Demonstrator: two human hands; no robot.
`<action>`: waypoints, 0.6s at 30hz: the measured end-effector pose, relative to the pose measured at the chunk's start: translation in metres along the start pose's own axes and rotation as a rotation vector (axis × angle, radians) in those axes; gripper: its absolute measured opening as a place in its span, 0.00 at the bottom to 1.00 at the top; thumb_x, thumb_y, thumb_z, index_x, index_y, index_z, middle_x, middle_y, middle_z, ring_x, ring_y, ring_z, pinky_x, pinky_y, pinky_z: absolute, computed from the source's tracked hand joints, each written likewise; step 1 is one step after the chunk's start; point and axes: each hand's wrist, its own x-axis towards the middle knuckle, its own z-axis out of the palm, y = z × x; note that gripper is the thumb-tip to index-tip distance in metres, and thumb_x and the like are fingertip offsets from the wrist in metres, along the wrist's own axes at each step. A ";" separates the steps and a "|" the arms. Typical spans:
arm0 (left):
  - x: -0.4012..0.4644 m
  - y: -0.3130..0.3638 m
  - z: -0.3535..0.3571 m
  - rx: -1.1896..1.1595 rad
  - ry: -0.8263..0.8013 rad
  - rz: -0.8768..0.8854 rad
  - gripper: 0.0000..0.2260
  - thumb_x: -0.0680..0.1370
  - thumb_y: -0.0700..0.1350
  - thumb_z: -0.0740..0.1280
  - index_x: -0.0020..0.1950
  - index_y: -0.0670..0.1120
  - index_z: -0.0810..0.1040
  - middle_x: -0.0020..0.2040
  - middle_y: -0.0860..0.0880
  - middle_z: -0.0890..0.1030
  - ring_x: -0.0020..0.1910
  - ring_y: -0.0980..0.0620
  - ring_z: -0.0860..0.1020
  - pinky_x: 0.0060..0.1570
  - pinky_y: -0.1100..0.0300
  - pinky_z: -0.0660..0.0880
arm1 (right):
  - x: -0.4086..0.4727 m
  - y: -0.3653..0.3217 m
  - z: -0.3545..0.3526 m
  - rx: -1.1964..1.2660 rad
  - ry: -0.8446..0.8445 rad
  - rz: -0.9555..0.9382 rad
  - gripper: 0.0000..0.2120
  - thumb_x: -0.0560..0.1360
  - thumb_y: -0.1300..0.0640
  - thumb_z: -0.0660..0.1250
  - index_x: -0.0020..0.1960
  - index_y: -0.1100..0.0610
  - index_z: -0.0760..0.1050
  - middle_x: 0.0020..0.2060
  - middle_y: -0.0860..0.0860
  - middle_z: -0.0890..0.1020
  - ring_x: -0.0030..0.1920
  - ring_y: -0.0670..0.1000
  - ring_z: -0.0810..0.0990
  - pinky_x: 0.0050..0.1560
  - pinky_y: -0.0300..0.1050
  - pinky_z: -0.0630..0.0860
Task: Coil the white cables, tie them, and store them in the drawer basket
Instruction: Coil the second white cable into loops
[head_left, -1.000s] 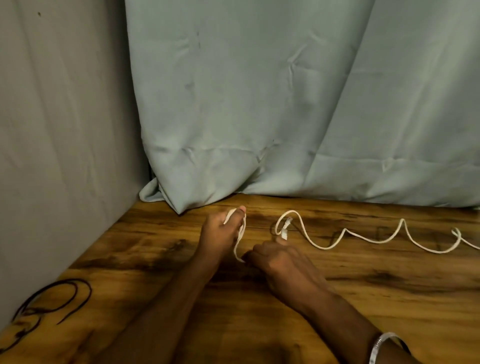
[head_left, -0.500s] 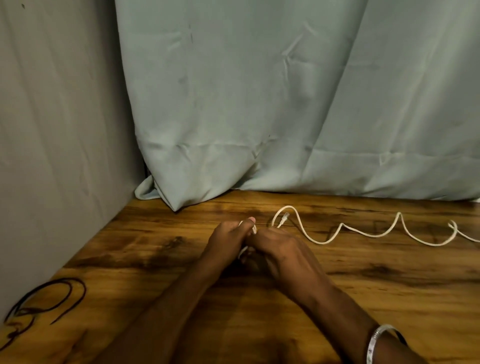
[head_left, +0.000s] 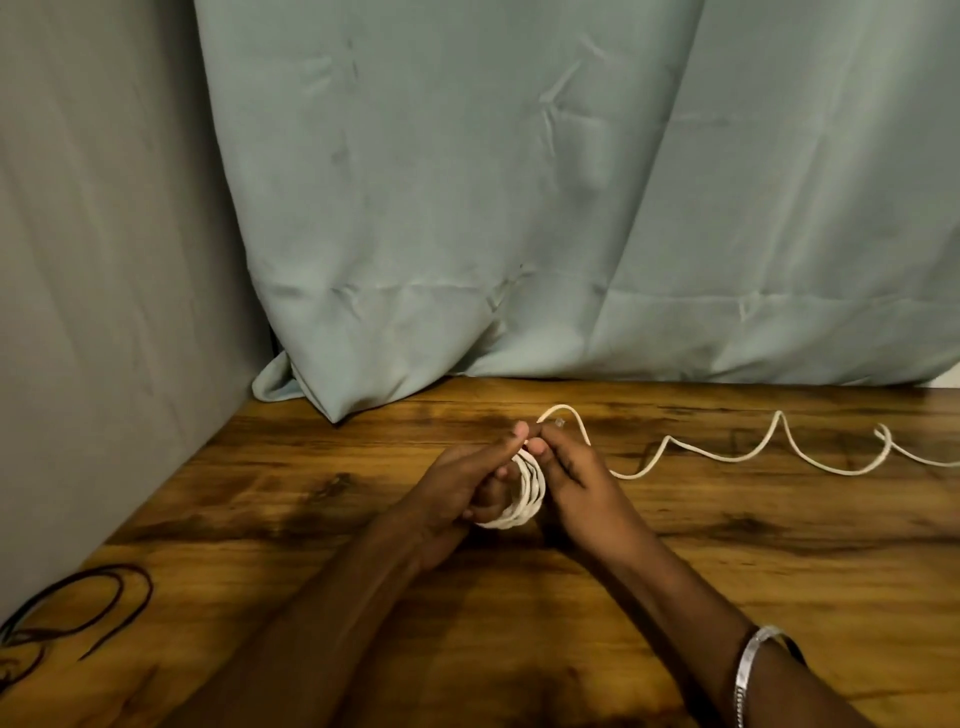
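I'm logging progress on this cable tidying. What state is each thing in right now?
White cable: partly coiled; several loops sit between the hands, the rest trails in waves across the table to the right.
Left hand: holds the loops.
Right hand: pinches the cable at the top of the loops.
Thin black cable: lying loose at the table's left edge, untouched.
Brown wooden table: bears both cables.
Pale green curtain: hanging, its hem on the table.

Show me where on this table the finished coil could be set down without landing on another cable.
Bare wooden table lies left of the left hand, between it and the grey wall, beyond the black cable at the near left corner. More bare wood lies right of the right forearm, nearer than the loose white cable. Crowded: the far strip under the curtain, where that cable snakes.
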 end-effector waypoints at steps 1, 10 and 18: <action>0.000 0.000 0.000 -0.006 0.034 -0.006 0.19 0.76 0.56 0.67 0.35 0.44 0.70 0.22 0.53 0.63 0.18 0.60 0.57 0.19 0.69 0.53 | 0.000 -0.001 0.002 0.117 -0.031 0.103 0.12 0.87 0.57 0.59 0.57 0.58 0.80 0.40 0.51 0.84 0.39 0.47 0.83 0.39 0.41 0.79; 0.007 -0.009 -0.003 0.126 0.278 0.127 0.18 0.74 0.54 0.73 0.33 0.42 0.78 0.26 0.46 0.76 0.20 0.55 0.66 0.21 0.65 0.60 | 0.001 -0.013 0.009 0.396 -0.154 0.440 0.16 0.82 0.42 0.64 0.46 0.47 0.85 0.30 0.50 0.70 0.27 0.46 0.62 0.27 0.39 0.55; 0.010 -0.008 -0.003 0.223 0.335 0.128 0.20 0.67 0.54 0.79 0.47 0.44 0.76 0.29 0.48 0.80 0.21 0.56 0.72 0.23 0.64 0.67 | -0.004 -0.023 0.005 0.258 -0.243 0.417 0.13 0.84 0.63 0.58 0.49 0.53 0.79 0.34 0.46 0.83 0.27 0.44 0.64 0.26 0.36 0.57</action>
